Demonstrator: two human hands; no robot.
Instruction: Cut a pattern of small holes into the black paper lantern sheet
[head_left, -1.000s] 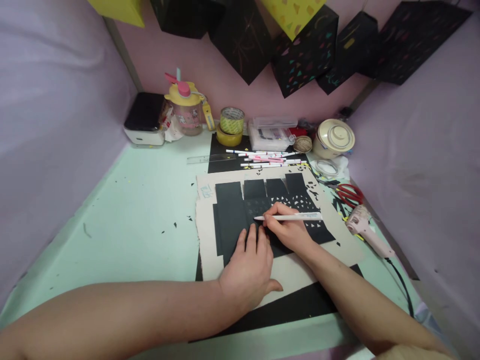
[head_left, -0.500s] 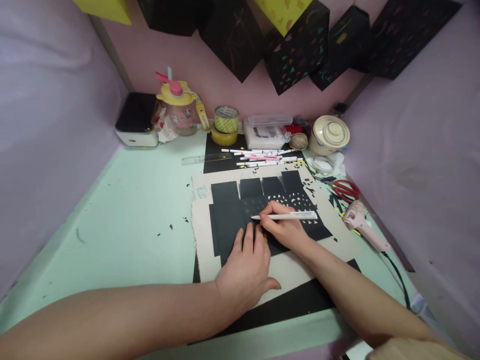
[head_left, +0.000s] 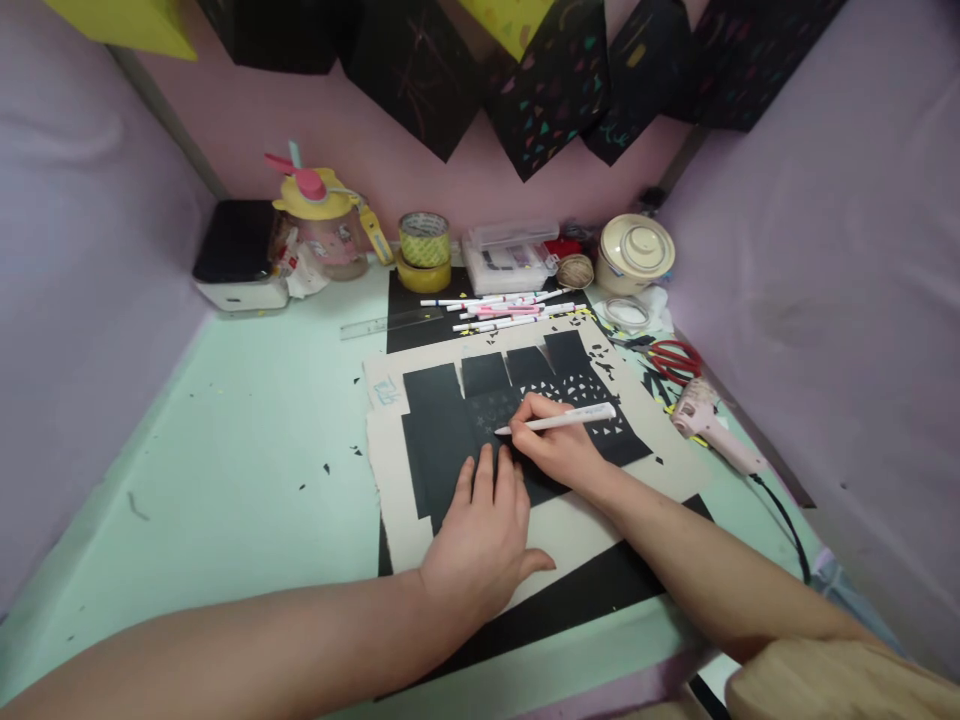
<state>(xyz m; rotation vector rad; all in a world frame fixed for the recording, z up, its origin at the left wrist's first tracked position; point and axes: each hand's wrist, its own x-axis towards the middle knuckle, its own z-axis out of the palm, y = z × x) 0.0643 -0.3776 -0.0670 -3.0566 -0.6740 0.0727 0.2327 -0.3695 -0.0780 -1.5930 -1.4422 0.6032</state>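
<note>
A black paper cut-out (head_left: 442, 440) with small cut holes lies on a beige cardboard sheet (head_left: 600, 520) in the middle of the desk. My left hand (head_left: 484, 535) rests flat on the black paper with its fingers stretched out, pressing it down. My right hand (head_left: 559, 450) is closed on a white pen-like tool (head_left: 562, 420), whose tip touches the black paper just above my left fingertips.
Several markers (head_left: 510, 310), a clear ruler (head_left: 390, 322), tape rolls (head_left: 424, 250), a twine ball (head_left: 575, 270), a lidded cream pot (head_left: 636, 255), a bottle (head_left: 319, 220) and a black-and-white box (head_left: 240, 260) line the back. Red scissors (head_left: 675, 360) and a glue gun (head_left: 709, 430) lie right.
The view has shifted, so everything sits a little further left and up. Both hands keep their places on the black paper; the tool's tip has barely moved.
</note>
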